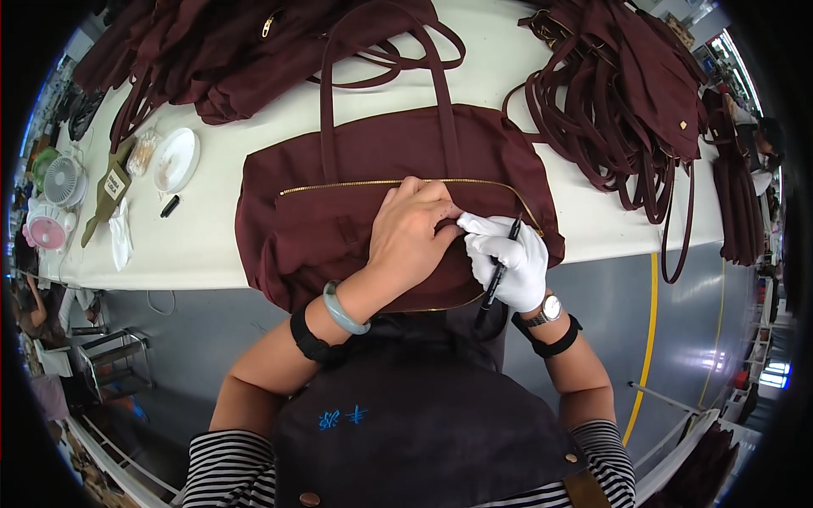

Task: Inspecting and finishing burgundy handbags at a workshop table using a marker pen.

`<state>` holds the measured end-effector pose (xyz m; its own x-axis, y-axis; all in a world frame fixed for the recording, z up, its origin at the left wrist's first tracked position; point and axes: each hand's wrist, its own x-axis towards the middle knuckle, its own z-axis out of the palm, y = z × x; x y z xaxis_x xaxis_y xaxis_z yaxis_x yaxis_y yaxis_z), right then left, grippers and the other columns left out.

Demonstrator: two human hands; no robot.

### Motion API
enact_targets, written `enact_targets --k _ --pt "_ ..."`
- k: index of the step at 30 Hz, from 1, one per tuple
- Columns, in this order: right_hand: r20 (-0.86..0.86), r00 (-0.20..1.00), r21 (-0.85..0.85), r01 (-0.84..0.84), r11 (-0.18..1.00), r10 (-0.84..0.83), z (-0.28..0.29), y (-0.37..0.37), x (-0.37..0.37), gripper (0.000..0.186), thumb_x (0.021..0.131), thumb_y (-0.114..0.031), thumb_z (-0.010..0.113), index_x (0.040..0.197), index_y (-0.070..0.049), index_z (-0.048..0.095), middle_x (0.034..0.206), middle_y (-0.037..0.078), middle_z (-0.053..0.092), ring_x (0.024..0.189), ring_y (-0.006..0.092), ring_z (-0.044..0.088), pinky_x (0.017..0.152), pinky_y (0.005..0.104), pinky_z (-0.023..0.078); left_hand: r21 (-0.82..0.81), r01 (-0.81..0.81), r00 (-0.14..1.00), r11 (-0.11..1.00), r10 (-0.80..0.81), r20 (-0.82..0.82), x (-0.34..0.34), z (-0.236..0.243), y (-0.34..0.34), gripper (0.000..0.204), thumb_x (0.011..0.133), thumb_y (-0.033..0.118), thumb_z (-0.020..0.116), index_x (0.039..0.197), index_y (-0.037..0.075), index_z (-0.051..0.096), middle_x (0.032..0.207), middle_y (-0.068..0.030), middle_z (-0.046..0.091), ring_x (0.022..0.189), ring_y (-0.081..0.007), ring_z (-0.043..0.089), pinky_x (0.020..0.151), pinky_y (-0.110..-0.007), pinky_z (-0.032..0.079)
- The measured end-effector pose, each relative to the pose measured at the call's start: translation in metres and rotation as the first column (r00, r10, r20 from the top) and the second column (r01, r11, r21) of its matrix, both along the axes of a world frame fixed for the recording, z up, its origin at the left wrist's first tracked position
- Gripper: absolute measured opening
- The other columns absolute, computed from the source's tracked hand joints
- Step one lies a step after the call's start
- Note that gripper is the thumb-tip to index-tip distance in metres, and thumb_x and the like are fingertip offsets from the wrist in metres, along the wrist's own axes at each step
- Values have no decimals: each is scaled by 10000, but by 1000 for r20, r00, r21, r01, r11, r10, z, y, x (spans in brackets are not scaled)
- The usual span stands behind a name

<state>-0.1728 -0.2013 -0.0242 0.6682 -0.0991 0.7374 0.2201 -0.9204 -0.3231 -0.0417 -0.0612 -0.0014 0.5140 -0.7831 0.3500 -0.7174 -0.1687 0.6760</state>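
A burgundy fabric bag (284,224) lies at the table's near edge, its two long handles (328,118) stretched away from me. A gold zip (347,184) runs across its upper side and curves down at the right. My bare left hand (412,227) rests on the cloth below the zip, fingers curled and closed on the fabric. Close beside it, my right hand (518,262) wears a white glove and is closed around a black pen (491,292). The gloved fingertips meet the cloth by my left fingers; what they pinch there is hidden.
Piles of burgundy bags (246,68) and straps (584,110) lie at the far left and far right of the white table (220,161). At the left are a white plate (177,159), a black cap-like piece (170,206), a white cloth (121,237) and small fans (64,182).
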Motion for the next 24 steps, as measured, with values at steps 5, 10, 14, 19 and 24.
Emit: enact_targets --k 5,10,14,19,24 --pt "-88 991 21 -99 995 100 11 -2 6 308 724 -71 793 923 -159 575 1064 112 736 717 247 655 607 363 537 22 -26 1000 999 26 16 0 0 1 169 723 83 777 876 39 719 910 -8 626 926 -238 556 825 -373 450" --pt "54 998 418 -31 908 9 -4 -5 9 290 758 -45 769 914 -150 549 1044 28 764 773 210 699 609 319 540 2 -12 1000 1000 12 4 7 2 -6 172 724 85 773 878 37 715 901 -14 621 919 -243 553 814 -370 454" --pt "32 999 -12 5 1000 -5 9 -14 9 309 728 -81 796 898 -172 555 970 2 739 707 213 640 559 334 486 -17 17 1000 1000 -16 14 9 9 -10 158 730 69 757 881 51 715 900 -26 616 918 -260 555 816 -382 458" --pt "-165 986 -112 5 994 -23 22 2 4 142 774 -177 758 811 -220 628 724 36 572 628 240 590 489 363 441 97 -5 995 995 -4 101 8 2 1 147 739 70 721 873 46 664 935 -79 604 956 -334 545 812 -442 442" --pt "-12 999 -39 36 999 -37 7 12 -7 143 792 -223 745 914 -231 670 801 47 606 625 237 599 508 361 481 28 -8 999 1000 7 54 0 -1 10 141 707 87 774 830 62 710 873 -35 619 912 -266 563 796 -392 439"
